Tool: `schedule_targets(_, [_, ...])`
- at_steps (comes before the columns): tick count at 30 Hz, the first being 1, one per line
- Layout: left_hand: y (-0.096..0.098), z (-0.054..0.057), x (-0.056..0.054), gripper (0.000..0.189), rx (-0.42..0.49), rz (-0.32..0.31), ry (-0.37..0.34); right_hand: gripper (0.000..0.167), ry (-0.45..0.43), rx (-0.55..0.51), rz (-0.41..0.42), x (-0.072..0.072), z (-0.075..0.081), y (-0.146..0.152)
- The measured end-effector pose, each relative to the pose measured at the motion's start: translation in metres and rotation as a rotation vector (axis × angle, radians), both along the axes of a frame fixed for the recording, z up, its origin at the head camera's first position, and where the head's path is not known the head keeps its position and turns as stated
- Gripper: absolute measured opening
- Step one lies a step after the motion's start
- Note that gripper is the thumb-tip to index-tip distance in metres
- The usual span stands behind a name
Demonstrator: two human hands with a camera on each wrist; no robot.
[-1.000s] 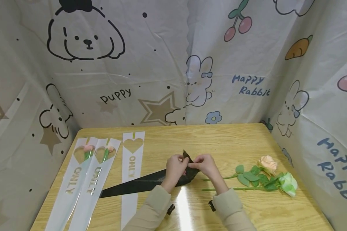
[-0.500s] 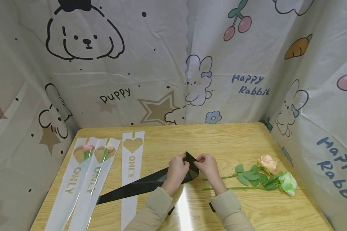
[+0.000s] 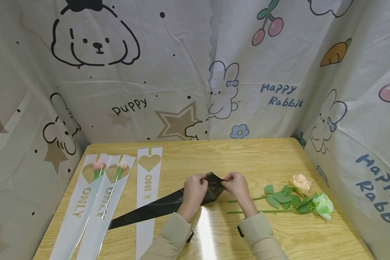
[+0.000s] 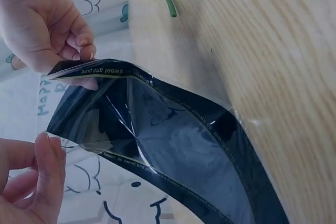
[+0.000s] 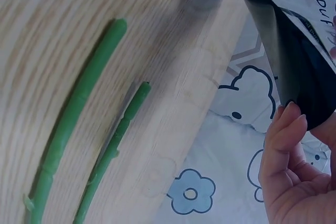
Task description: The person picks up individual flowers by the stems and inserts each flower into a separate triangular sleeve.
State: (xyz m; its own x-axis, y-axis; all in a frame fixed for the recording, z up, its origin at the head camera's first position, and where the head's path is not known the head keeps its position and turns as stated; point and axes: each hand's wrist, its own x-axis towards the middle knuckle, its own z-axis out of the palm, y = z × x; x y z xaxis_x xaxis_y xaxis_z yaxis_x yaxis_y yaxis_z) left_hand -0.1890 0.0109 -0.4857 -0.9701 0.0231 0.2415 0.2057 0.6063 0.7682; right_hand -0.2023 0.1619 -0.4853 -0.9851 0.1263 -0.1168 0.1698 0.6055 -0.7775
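Observation:
A long black tapered flower sleeve lies slantwise, its narrow tip at the left and its wide mouth between my hands. My left hand pinches one edge of the mouth with thumb and fingers. The opposite edge is pinched by my right hand. In the left wrist view the sleeve has a clear window and thin lettered borders, and its mouth gapes between the two hands. The right wrist view shows fingertips of my right hand at the black edge.
A white sleeve with a heart cutout lies partly under the black one. Two more white sleeves with pink flowers lie left. On the right are a peach rose and a white-green rose, stems pointing toward my hands.
My hands have moved slightly apart, the right one rightward and the left one leftward. The pointed flap between them has dropped and the mouth edge is now stretched wider.

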Motion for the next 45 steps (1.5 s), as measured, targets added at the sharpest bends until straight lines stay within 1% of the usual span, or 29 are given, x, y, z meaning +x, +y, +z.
schedule_targets(1, [0.0, 0.0, 0.0, 0.02, 0.017, -0.007, 0.006, 0.006, 0.002, 0.0, 0.003, 0.0, 0.0, 0.0])
schedule_targets(4, [-0.001, -0.002, 0.002, 0.021, 0.08, -0.045, -0.008, 0.007, 0.004, -0.006, 0.008, 0.001, 0.0, 0.001])
schedule_targets(8, [-0.002, -0.005, 0.003, 0.022, 0.178, -0.084, -0.053, 0.008, 0.007, -0.033, 0.016, 0.002, -0.001, 0.002])
schedule_targets(12, [-0.004, -0.009, 0.001, 0.021, 0.251, -0.087, -0.087, 0.009, -0.016, -0.127, 0.006, 0.0, -0.004, 0.006])
schedule_targets(18, [-0.007, -0.014, -0.002, 0.018, 0.366, -0.108, -0.112, 0.015, -0.065, -0.291, -0.018, -0.001, -0.011, 0.014])
schedule_targets(21, [-0.005, -0.017, -0.002, 0.019, 0.399, -0.11, -0.128, 0.02, -0.088, -0.341, -0.021, 0.0, -0.011, 0.015])
schedule_targets(27, [-0.002, -0.022, -0.002, 0.019, 0.43, -0.104, -0.147, 0.027, -0.134, -0.402, 0.027, 0.001, -0.01, 0.015])
schedule_targets(29, [-0.001, -0.022, -0.001, 0.019, 0.434, -0.102, -0.143, 0.028, -0.128, -0.431, 0.036, 0.002, -0.01, 0.016])
schedule_targets(31, [0.0, -0.023, 0.0, 0.019, 0.435, -0.099, -0.142, 0.029, -0.11, -0.457, 0.025, 0.003, -0.009, 0.017])
schedule_targets(32, [0.0, -0.023, 0.0, 0.019, 0.434, -0.098, -0.141, 0.028, -0.101, -0.466, 0.006, 0.004, -0.009, 0.017])
schedule_targets(34, [0.0, -0.023, 0.001, 0.02, 0.422, -0.098, -0.137, 0.027, -0.069, -0.468, -0.058, 0.006, -0.009, 0.021])
schedule_targets(38, [0.0, -0.024, 0.002, 0.02, 0.417, -0.101, -0.138, 0.023, -0.008, -0.422, -0.244, 0.013, -0.009, 0.039])
schedule_targets(41, [0.0, -0.024, 0.002, 0.019, 0.423, -0.108, -0.132, 0.021, 0.014, -0.326, -0.355, 0.021, -0.01, 0.057])
schedule_targets(43, [0.0, -0.024, 0.002, 0.019, 0.423, -0.108, -0.131, 0.02, -0.002, -0.226, -0.396, 0.027, -0.011, 0.068])
schedule_targets(45, [0.0, -0.024, 0.002, 0.019, 0.419, -0.108, -0.13, 0.02, -0.041, -0.111, -0.417, 0.033, -0.012, 0.077])
